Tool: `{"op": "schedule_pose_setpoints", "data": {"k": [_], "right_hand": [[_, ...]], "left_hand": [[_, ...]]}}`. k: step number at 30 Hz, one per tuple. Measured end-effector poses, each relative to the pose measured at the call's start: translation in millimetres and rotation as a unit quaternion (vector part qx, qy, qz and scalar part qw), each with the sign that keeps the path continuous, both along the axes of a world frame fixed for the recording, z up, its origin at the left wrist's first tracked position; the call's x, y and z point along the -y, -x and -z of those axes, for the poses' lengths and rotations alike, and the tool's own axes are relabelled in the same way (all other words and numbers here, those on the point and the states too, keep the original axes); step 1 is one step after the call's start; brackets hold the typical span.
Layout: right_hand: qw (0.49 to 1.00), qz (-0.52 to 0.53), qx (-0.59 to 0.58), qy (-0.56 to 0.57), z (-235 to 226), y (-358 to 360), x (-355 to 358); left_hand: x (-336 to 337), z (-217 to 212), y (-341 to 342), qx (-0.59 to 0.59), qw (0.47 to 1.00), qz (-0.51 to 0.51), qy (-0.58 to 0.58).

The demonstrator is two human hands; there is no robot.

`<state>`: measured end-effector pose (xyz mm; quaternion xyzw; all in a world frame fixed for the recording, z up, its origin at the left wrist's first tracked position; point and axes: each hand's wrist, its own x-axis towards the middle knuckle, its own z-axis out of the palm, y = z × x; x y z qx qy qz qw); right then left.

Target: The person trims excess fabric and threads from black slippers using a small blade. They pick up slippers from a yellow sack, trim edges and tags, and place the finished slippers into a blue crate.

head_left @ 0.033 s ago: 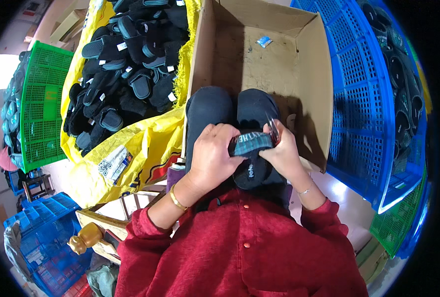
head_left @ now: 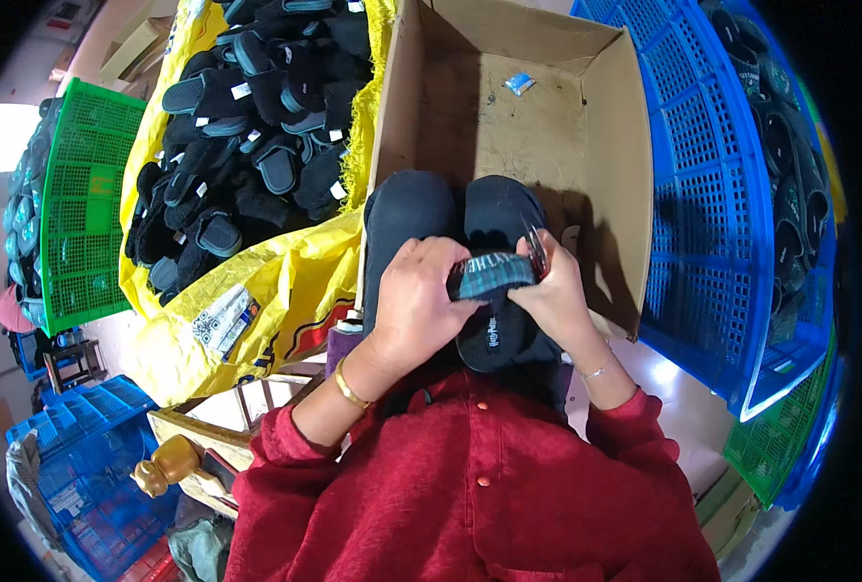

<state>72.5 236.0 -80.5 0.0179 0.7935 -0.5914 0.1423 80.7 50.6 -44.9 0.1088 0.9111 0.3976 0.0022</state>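
A person in a red top holds a black slipper (head_left: 494, 335) over the lap, just before an open cardboard box (head_left: 617, 145). The left hand (head_left: 419, 301) and right hand (head_left: 554, 286) both close around its plaid strap. More slippers (head_left: 256, 126) fill a yellow sack (head_left: 286, 291) to the left.

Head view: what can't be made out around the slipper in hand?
- Black slipper: its strap is mostly covered by the left hand and right hand.
- Thin metal tool in the right hand: too small to identify; the fingers hide its lower part.
- Cardboard box: the near floor is hidden behind the knees.
- Small blue item in the box: too small to identify.
- Blue crate: its contents are blurred at the fisheye rim.
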Motion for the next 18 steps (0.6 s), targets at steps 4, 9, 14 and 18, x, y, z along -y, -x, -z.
{"op": "schedule_pose_setpoints", "data": {"k": [4, 9, 14, 18], "right_hand": [[0.992, 0.02, -0.116, -0.048, 4.9, 21.5, 4.1], [0.993, 0.024, -0.11, 0.03, 3.2, 23.2, -3.0], [0.989, 0.063, -0.13, -0.02, 1.7, 15.4, 3.9], [0.984, 0.084, -0.147, -0.061, -6.0, -3.5, 19.9]], "left_hand": [[-8.8, 3.2, 16.0, -0.01, 0.999, -0.044, -0.004], [-16.4, 1.8, 18.0, -0.012, 0.998, -0.065, 0.01], [-23.3, 6.2, 21.9, -0.045, 0.995, -0.082, 0.027], [-31.3, 13.1, 22.2, -0.079, 0.986, -0.141, 0.038]]}}
